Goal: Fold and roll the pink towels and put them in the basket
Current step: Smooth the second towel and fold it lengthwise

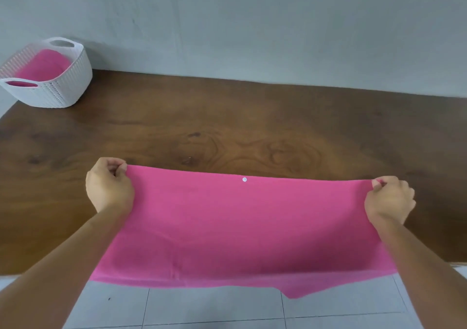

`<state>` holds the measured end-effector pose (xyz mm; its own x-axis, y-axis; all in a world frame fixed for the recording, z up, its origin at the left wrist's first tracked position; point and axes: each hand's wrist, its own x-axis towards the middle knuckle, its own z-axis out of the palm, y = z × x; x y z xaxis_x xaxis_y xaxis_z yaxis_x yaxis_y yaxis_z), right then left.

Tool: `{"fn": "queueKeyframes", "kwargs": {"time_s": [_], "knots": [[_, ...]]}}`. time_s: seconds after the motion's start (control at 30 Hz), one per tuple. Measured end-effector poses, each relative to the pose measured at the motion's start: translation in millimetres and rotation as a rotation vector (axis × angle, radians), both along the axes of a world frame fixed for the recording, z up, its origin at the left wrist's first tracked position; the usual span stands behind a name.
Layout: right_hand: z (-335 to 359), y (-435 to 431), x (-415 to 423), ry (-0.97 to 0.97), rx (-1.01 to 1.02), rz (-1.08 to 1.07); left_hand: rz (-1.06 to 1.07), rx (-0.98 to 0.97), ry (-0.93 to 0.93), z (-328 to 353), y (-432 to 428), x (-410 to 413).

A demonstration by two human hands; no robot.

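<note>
A pink towel point(242, 227) is stretched flat between my two hands above the near part of the wooden table point(227, 131). My left hand point(108, 184) pinches its far left corner. My right hand point(389, 198) pinches its far right corner. The towel's near edge hangs past the table's front edge, over the floor. A white woven basket point(73, 81) stands at the table's far left corner, with pink towel point(43, 64) inside it.
A grey wall runs along the table's far edge. Pale floor tiles point(214, 306) show below the table's front edge. Bare wood lies between the towel and the basket.
</note>
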<state>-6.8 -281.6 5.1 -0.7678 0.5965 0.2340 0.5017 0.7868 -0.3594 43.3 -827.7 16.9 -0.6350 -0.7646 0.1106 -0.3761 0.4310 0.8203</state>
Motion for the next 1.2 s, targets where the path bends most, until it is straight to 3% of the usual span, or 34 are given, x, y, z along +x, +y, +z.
{"fn": "queueKeyframes", "kwargs": {"time_s": [1.2], "knots": [[1.9, 17.4, -330.8, 0.012, 0.011, 0.11, 0.1, -0.07, 0.008, 0.7, 30.4, -287.9]]}}
